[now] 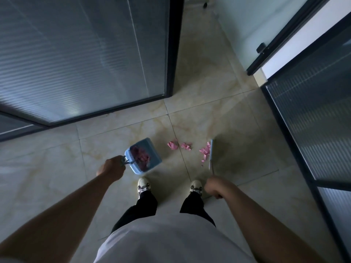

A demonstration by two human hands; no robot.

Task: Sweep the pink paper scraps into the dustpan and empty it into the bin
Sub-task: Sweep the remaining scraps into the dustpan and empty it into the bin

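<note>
My left hand (pixel 112 168) grips the handle of a blue dustpan (pixel 150 147), which is lifted and tilted over the floor with pink scraps lying inside it. More pink paper scraps (pixel 179 145) lie on the tiles to its right, and a further cluster (pixel 205 150) touches the blue broom head (pixel 210 154). My right hand (pixel 213 186) holds the broom's thin handle, fingers curled around it. No bin is in view.
A glass partition with a dark frame (pixel 171 54) stands at the left, its corner near the scraps. Another glass panel (pixel 313 130) lines the right side, with a door (pixel 275 44) beyond. My two white shoes (pixel 144 186) stand just behind the dustpan.
</note>
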